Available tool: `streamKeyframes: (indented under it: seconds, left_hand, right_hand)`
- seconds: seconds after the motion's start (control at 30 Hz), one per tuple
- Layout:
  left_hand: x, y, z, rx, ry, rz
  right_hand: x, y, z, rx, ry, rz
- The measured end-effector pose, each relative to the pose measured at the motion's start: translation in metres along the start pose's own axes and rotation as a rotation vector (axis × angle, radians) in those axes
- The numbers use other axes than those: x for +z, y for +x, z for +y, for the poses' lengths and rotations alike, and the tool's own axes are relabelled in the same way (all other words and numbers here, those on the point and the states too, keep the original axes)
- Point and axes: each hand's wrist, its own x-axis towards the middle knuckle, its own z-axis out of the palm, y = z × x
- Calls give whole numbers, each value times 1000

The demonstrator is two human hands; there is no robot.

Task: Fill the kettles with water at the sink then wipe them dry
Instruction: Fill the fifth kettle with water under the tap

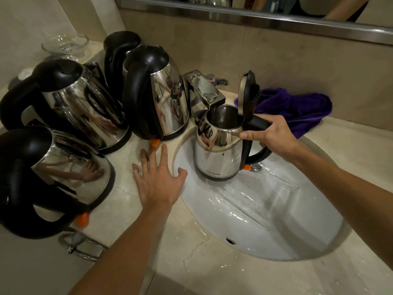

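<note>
Left hand (158, 184): nearest item, fingers straight and spread, palm down on the marble counter (191, 262) at the left lip of the sink (276, 220), holding nothing. Right hand (269, 133): fingers clamped round the black handle of the open kettle (221, 150), thumb along the rim. Open kettle: upright inside the basin, lid (247, 92) hinged up, mouth just below the spout of the faucet (202, 92); no stream is visible and the interior looks dark, so filling of this one appears not yet begun or barely so. Closed kettles, four: front-left (59, 173), middle-left (83, 107), one beside the faucet (157, 96), one behind it (121, 45); all on the counter with lids down; whether filled cannot be told. Purple cloth (297, 109): bunched on the counter behind the sink, untouched; wiping remains. Room: left counter crowded, kettles touching or nearly; the raised lid stands close to the faucet; open space lies in the basin and on the counter front and right.
</note>
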Motion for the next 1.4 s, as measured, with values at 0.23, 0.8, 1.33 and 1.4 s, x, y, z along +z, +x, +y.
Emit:
streamKeyframes:
  seconds: [0.23, 0.8, 1.33, 1.4]
  left_hand:
    - [-2, 0, 1, -3, -10, -3]
    - [0, 0, 1, -9, -16, -2]
    - [-2, 0, 1, -1, -10, -2]
    - [-2, -1, 0, 0, -20, 2]
  right_hand:
    - [0, -1, -2, 1, 6, 4]
    - [0, -2, -4, -8, 3, -3]
    - [0, -2, -5, -5, 26, -12]
    - [0, -2, -5, -5, 30, -9]
